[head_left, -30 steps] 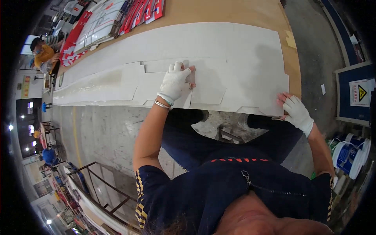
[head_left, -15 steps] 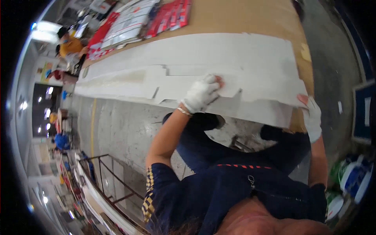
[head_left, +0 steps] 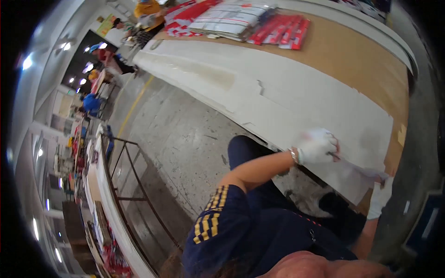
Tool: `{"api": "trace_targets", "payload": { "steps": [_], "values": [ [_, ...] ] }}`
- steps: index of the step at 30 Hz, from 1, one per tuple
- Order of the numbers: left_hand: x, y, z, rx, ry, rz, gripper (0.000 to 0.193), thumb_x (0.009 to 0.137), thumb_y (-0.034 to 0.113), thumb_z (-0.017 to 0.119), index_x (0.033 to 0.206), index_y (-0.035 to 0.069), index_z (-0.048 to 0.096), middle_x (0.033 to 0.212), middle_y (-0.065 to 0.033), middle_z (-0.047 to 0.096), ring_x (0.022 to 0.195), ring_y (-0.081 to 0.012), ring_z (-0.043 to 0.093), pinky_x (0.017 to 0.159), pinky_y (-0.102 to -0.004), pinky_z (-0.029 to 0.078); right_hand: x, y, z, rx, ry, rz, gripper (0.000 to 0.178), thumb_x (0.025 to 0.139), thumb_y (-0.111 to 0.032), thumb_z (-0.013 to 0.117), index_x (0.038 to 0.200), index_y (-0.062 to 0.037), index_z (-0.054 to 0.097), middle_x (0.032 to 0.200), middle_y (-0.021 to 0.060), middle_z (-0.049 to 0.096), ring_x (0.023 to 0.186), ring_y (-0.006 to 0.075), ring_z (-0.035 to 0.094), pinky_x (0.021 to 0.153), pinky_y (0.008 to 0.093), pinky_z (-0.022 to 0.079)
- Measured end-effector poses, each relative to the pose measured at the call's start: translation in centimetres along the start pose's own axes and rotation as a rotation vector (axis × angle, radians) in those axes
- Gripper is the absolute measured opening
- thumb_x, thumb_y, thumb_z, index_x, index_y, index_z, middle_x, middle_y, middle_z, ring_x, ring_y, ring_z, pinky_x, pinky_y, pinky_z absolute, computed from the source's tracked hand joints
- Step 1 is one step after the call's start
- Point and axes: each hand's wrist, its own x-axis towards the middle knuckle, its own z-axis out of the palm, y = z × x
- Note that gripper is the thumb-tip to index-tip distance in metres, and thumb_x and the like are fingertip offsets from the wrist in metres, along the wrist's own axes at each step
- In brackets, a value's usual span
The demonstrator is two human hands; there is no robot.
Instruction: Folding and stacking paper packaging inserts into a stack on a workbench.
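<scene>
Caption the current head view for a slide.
Gloved left hand over white sheets, gloved right hand at their right end, red packs beyond on the brown-topped table.

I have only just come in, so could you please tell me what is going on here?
A person is handling white sheets on a brown-topped table. The gloved left hand is over them, blurred, so its hold is unclear; the gloved right hand is at their right end. A white bundle and red packs lie toward the far side.

Sheets [head_left: 296, 102] on table [head_left: 361, 65], bundle [head_left: 232, 19] behind
</scene>
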Motion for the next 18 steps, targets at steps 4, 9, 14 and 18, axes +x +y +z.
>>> {"api": "trace_targets", "payload": {
  "steps": [4, 9, 14, 18],
  "values": [
    [2.3, 0.2, 4.9, -0.03, 0.225, -0.294, 0.019, 0.072, 0.017, 0.066, 0.079, 0.0, 0.065, 0.108, -0.0123, 0.059, 0.101, -0.0308, 0.052, 0.092, -0.0372, 0.041, 1.5, 4.2, 2.8, 0.295, 0.108, 0.034, 0.059, 0.089, -0.017, 0.062, 0.141, -0.0034, 0.036, 0.134, 0.0206, 0.048, 0.112, 0.028, 0.053, 0.095, 0.036, 0.041],
    [2.6, -0.7, 8.7, 0.558, 0.246, -0.148, 0.05, 0.075, 0.023, 0.062, 0.117, -0.002, 0.053, 0.128, -0.0152, 0.047, 0.125, -0.0351, 0.038, 0.101, -0.065, 0.025, 4.0, 4.2, 3.1, 0.32, -0.126, 0.178, 0.05, 0.093, -0.016, 0.056, 0.136, 0.0042, 0.04, 0.133, 0.0208, 0.048, 0.112, 0.0249, 0.053, 0.096, 0.0328, 0.04],
    [3.0, 1.4, 6.0, 0.512, 0.015, -0.188, 0.065, 0.075, 0.033, 0.063, 0.125, -0.006, 0.047, 0.131, -0.0193, 0.044, 0.128, -0.0343, 0.037, 0.1, -0.0701, 0.022, 7.0, 5.4, -0.3, 0.513, -0.148, 0.123, 0.039, 0.094, -0.008, 0.047, 0.129, 0.0099, 0.044, 0.119, 0.0171, 0.055, 0.108, 0.0208, 0.053, 0.095, 0.0299, 0.041],
    [4.0, -0.1, 6.1, 0.489, 0.124, -0.276, 0.067, 0.073, 0.031, 0.065, 0.124, -0.008, 0.045, 0.127, -0.0212, 0.046, 0.124, -0.0357, 0.04, 0.101, -0.0655, 0.025, 5.9, -4.1, -2.8, 0.756, 0.436, 0.012, 0.047, 0.097, -0.016, 0.041, 0.139, 0.0009, 0.033, 0.133, 0.0156, 0.044, 0.119, 0.0238, 0.046, 0.101, 0.0347, 0.036]
  ]
}}
